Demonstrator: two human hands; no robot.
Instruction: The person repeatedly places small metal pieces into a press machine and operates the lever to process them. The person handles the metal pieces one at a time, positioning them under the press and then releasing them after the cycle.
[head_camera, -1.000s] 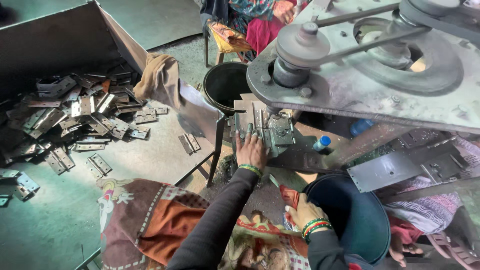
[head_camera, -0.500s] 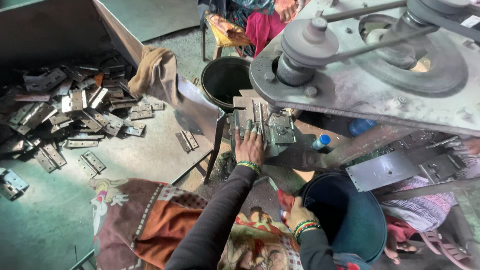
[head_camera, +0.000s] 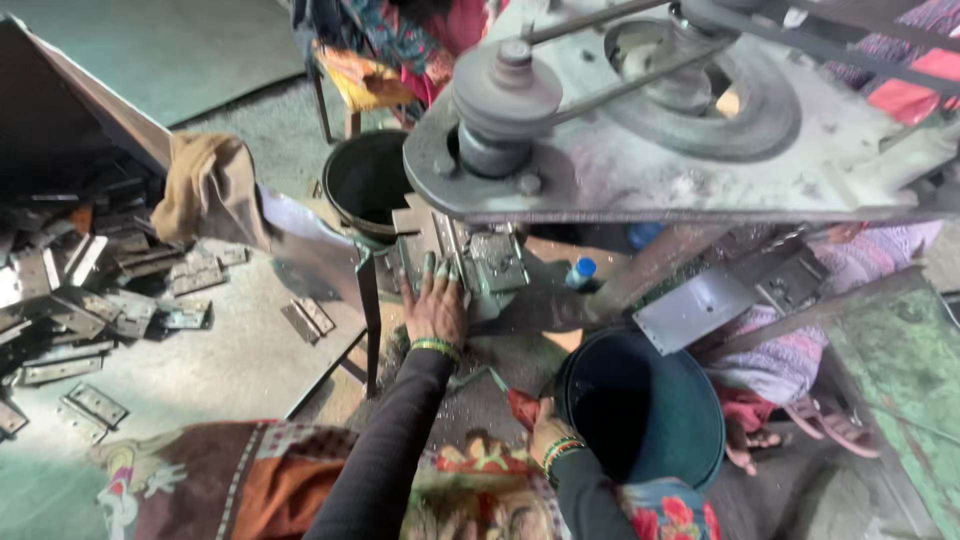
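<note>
Left hand (head_camera: 436, 305) stays flat, fingers spread, on the metal plate (head_camera: 497, 262); right hand (head_camera: 545, 432) (grip unclear) unmoved.

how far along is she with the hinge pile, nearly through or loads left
Done: cannot be counted; the inside of the dark bucket by the right hand is too dark to see. In hand: the left hand lies flat on the metal fixture under the belt-driven machine. Left: a large heap of hinges on the metal tray, so plenty remains.
</note>
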